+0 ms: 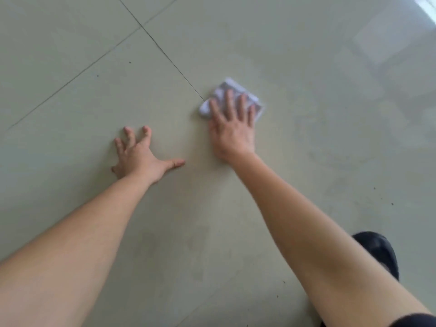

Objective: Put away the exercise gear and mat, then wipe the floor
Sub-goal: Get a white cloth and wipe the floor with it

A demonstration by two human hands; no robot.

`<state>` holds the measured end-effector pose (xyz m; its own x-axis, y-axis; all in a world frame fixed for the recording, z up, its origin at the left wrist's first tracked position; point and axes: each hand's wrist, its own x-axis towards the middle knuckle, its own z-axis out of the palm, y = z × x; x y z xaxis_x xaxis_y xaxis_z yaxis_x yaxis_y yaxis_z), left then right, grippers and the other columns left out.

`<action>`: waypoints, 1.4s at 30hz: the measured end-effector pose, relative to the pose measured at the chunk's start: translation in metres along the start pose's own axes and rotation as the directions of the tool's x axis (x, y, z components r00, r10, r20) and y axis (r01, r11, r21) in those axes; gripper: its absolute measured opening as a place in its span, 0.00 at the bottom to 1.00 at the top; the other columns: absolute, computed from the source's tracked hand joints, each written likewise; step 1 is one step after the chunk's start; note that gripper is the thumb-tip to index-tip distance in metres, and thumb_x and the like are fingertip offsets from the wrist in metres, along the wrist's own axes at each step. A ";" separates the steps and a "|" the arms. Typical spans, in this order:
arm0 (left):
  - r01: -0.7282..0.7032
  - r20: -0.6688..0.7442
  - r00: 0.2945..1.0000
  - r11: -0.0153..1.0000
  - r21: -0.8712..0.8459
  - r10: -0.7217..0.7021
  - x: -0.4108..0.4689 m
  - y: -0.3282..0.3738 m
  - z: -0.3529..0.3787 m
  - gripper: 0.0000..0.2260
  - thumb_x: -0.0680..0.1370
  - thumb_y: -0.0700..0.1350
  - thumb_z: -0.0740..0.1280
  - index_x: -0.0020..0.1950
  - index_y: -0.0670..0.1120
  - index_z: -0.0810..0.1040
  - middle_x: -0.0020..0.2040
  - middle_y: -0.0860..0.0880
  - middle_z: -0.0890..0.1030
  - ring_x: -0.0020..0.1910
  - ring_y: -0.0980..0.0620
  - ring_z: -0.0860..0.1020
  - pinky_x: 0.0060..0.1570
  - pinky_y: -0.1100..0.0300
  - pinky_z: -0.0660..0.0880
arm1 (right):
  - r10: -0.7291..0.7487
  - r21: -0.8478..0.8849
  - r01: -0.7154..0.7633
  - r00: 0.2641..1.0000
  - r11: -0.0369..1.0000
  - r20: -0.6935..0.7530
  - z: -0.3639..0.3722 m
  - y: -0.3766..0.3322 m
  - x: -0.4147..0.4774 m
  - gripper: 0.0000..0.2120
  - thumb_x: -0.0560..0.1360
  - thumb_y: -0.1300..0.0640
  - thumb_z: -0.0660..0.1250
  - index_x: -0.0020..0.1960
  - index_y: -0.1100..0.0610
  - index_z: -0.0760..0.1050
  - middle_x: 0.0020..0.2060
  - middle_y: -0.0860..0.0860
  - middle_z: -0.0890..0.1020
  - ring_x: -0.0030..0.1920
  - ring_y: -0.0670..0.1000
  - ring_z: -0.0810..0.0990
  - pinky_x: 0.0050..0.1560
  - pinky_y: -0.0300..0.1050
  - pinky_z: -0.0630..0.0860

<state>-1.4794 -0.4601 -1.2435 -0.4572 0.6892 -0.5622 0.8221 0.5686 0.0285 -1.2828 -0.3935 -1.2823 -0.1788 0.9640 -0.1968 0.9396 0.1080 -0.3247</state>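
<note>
Head view, pale glossy tiled floor [306,161] with dark grout lines, right hand [232,128] flat with straight spread fingers pressing a folded white cloth [219,95] just beside a grout line, no readable print, left hand [139,156] splayed on bare tile nearby, holding nothing, dark shoe [379,253] lower right.

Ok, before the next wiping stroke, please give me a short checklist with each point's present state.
1. Right hand flat on the cloth: ok.
2. Cloth lies folded on the floor: ok.
3. Left hand braced on the floor, fingers spread: ok.
4. Path ahead of the cloth free of obstacles: ok.
5. Dark specks at the right wiped away: not ok.
6. Cloth clean enough: cannot tell.
</note>
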 end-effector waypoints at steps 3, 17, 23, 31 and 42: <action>0.014 0.006 1.000 1.000 -0.025 -0.014 -0.001 0.002 -0.003 0.58 0.55 0.75 0.73 0.79 0.61 0.50 0.81 0.54 0.43 0.80 0.45 0.45 0.67 0.32 0.63 | -0.381 -0.011 0.385 0.918 0.923 0.112 0.005 -0.016 0.004 0.22 0.83 0.46 0.53 0.77 0.45 0.65 0.80 0.53 0.58 0.79 0.64 0.52 0.77 0.62 0.46; 0.060 0.056 0.997 0.998 -0.015 -0.059 -0.003 0.004 -0.009 0.58 0.55 0.76 0.71 0.78 0.64 0.46 0.80 0.56 0.38 0.79 0.49 0.41 0.68 0.29 0.59 | -0.342 -0.149 0.367 0.925 0.918 0.166 -0.009 -0.091 0.167 0.26 0.83 0.54 0.49 0.81 0.46 0.53 0.81 0.56 0.49 0.79 0.67 0.44 0.74 0.71 0.39; 0.090 0.074 0.994 0.995 -0.044 -0.086 -0.004 0.005 -0.013 0.58 0.54 0.77 0.70 0.78 0.65 0.47 0.80 0.56 0.39 0.79 0.48 0.42 0.70 0.30 0.55 | -0.777 -0.075 0.864 0.482 0.497 0.405 0.005 -0.111 0.174 0.22 0.83 0.50 0.54 0.77 0.43 0.64 0.80 0.54 0.58 0.79 0.62 0.55 0.75 0.65 0.50; 0.117 0.091 0.990 0.990 -0.075 -0.110 -0.007 0.006 -0.017 0.59 0.52 0.78 0.68 0.77 0.67 0.46 0.78 0.60 0.35 0.79 0.52 0.40 0.72 0.33 0.55 | -0.125 -0.166 0.150 0.981 0.975 0.152 -0.109 0.075 0.321 0.25 0.83 0.44 0.51 0.79 0.40 0.55 0.81 0.51 0.47 0.80 0.58 0.45 0.77 0.60 0.41; 0.091 0.087 0.993 0.993 -0.072 -0.084 -0.009 0.008 -0.016 0.61 0.50 0.78 0.70 0.77 0.66 0.47 0.80 0.58 0.39 0.79 0.50 0.41 0.72 0.34 0.57 | -0.481 -0.208 0.583 0.786 0.785 0.389 -0.074 0.072 0.130 0.24 0.83 0.47 0.53 0.79 0.43 0.57 0.81 0.57 0.50 0.78 0.67 0.49 0.74 0.69 0.49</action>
<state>-1.4744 -0.4543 -1.2251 -0.4936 0.5971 -0.6323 0.7505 0.6598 0.0371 -1.2166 -0.2428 -1.2630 -0.7056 0.6111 -0.3588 0.6943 0.6975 -0.1775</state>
